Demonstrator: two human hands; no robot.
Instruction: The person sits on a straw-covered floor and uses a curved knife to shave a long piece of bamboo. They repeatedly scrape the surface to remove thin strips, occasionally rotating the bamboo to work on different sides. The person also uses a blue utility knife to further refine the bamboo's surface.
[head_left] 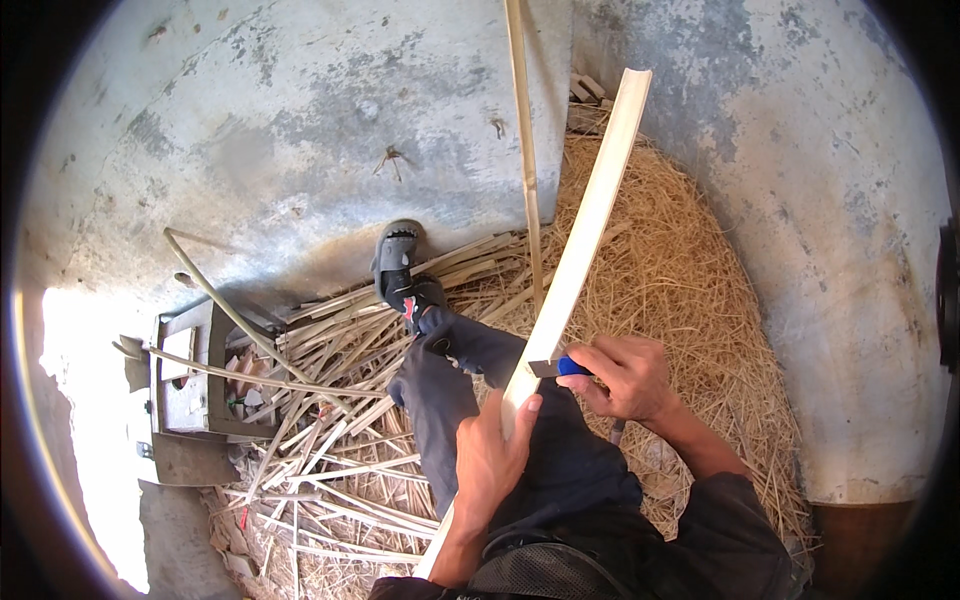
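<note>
A long, pale split-bamboo strip (590, 215) slants from beside my left forearm across my lap toward the far wall. Its far end looks hollowed. My left hand (490, 450) is closed around the strip's lower part, with the thumb lying along its edge. In my right hand (630, 380) is a knife (545, 368) with a broad short blade and a blue handle. The blade rests on the strip's face just beyond my left thumb. My right fingers wrap the handle and hide much of it.
A heap of fine shavings (690, 300) fills the floor to the right. Loose bamboo strips (340, 350) lie scattered on the left, near a worn box (200, 395). A thin pole (525, 130) stands against the stained wall (300, 120). My shod foot (396, 255) is by that wall.
</note>
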